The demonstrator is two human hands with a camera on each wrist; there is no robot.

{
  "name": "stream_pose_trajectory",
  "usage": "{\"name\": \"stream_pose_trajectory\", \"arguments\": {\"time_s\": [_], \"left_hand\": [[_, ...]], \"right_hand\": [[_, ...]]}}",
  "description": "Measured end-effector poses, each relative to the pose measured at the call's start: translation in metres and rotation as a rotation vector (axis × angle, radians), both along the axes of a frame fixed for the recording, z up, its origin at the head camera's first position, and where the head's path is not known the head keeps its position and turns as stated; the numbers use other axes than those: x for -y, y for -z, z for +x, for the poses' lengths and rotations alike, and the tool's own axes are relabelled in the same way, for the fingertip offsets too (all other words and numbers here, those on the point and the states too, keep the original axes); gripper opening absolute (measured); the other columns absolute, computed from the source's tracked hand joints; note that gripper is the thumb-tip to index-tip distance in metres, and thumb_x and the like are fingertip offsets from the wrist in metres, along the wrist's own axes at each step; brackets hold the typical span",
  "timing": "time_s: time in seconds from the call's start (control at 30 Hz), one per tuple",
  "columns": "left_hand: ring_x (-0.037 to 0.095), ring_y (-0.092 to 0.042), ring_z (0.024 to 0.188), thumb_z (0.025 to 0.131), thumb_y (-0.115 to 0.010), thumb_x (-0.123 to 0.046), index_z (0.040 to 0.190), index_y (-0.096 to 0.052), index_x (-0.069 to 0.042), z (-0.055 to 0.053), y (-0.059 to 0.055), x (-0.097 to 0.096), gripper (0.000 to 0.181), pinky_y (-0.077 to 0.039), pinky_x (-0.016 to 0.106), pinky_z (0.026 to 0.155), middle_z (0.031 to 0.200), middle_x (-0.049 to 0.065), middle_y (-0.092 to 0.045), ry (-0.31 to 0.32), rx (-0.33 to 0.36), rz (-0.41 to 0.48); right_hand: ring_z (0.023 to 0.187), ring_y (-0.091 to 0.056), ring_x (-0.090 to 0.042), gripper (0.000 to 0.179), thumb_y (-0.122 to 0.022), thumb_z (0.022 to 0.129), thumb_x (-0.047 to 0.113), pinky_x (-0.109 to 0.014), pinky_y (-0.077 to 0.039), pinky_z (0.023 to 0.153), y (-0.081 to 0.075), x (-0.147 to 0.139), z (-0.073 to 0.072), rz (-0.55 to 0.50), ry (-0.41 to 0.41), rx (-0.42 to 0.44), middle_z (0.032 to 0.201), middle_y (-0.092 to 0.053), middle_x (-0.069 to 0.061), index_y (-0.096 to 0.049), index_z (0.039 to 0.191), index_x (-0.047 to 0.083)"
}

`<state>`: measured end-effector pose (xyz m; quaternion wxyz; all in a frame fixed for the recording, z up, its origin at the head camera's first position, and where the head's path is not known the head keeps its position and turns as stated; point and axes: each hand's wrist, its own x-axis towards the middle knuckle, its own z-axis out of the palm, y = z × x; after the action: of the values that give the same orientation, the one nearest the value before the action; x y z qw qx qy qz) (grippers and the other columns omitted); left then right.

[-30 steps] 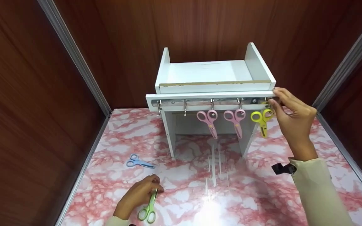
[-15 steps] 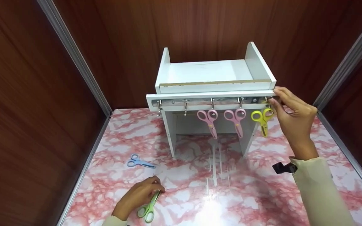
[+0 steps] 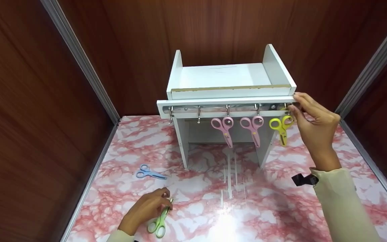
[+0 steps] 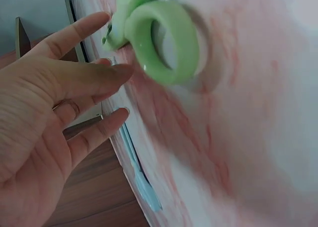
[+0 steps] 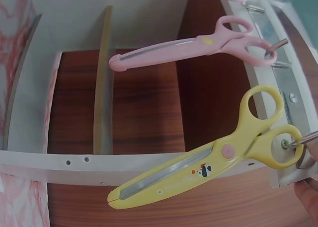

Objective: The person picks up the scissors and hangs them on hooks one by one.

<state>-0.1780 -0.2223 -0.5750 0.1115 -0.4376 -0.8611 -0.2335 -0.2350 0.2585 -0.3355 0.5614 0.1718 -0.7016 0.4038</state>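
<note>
In the head view my left hand (image 3: 149, 205) is at the blades of green scissors (image 3: 158, 224) on the marbled tabletop. The left wrist view shows the forefinger at the green scissors (image 4: 169, 43), with the thumb apart from them and the other fingers loosely extended. My right hand (image 3: 317, 122) pinches the right end of a white hook rail (image 3: 213, 101), thumb in front and fingers on top. Yellow scissors (image 5: 228, 147) hang by one finger loop from the rightmost hook, beside the right thumb. Two pink scissors (image 3: 225, 131) hang from the hooks to the left.
Blue scissors (image 3: 149, 172) lie beyond the left hand. A white shelf unit (image 3: 228, 92) stands behind the rail. Two hooks (image 3: 199, 114) at the rail's left carry nothing. Brown panels (image 3: 227, 30) with metal edging enclose the table (image 3: 119, 141).
The green scissors have turned slightly under my left fingers, and their blade tip now shows beyond the hand. My right hand stays at the rail end.
</note>
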Motion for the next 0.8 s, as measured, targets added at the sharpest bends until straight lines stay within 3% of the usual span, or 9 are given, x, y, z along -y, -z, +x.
{"name": "stream_pose_trajectory", "arguments": {"time_s": [0.1, 0.43, 0.6, 0.8], "left_hand": [[0.003, -0.049, 0.075, 0.065, -0.077, 0.019, 0.088, -0.079, -0.024, 0.000, 0.000, 0.003, 0.048, -0.048, 0.012, 0.062, 0.100, -0.001, -0.063, -0.011, -0.031, 0.001], [0.006, -0.053, 0.079, 0.065, -0.090, 0.000, 0.080, -0.075, -0.021, 0.002, -0.003, 0.013, 0.030, -0.053, 0.024, 0.061, 0.100, -0.004, -0.059, -0.123, 0.002, -0.156], [0.009, -0.056, 0.079, 0.063, -0.092, -0.004, 0.077, -0.072, -0.020, 0.004, -0.003, 0.016, 0.029, -0.053, 0.025, 0.063, 0.093, -0.006, -0.058, -0.170, 0.023, -0.225], [0.007, -0.053, 0.073, 0.060, -0.093, 0.001, 0.076, -0.069, -0.018, 0.004, -0.003, 0.019, 0.034, -0.051, 0.023, 0.059, 0.081, -0.006, -0.057, -0.174, 0.010, -0.201]], "right_hand": [[0.080, -0.067, -0.007, 0.032, -0.080, 0.074, -0.020, -0.010, -0.056, 0.079, 0.003, -0.002, -0.003, 0.003, -0.001, -0.004, 0.106, -0.076, -0.014, -0.079, 0.101, -0.003], [0.085, -0.070, -0.008, 0.036, -0.083, 0.076, -0.013, -0.012, -0.057, 0.079, 0.018, -0.019, -0.021, 0.016, -0.007, 0.013, 0.111, -0.076, -0.003, -0.080, 0.107, 0.006], [0.086, -0.071, -0.008, 0.035, -0.081, 0.074, -0.019, -0.012, -0.057, 0.079, 0.009, -0.009, -0.010, 0.004, -0.007, 0.002, 0.110, -0.076, -0.009, -0.079, 0.104, 0.000], [0.085, -0.070, -0.008, 0.033, -0.079, 0.074, -0.022, -0.011, -0.057, 0.079, -0.001, 0.001, 0.001, -0.006, -0.008, 0.004, 0.108, -0.076, -0.014, -0.078, 0.102, -0.005]]}}
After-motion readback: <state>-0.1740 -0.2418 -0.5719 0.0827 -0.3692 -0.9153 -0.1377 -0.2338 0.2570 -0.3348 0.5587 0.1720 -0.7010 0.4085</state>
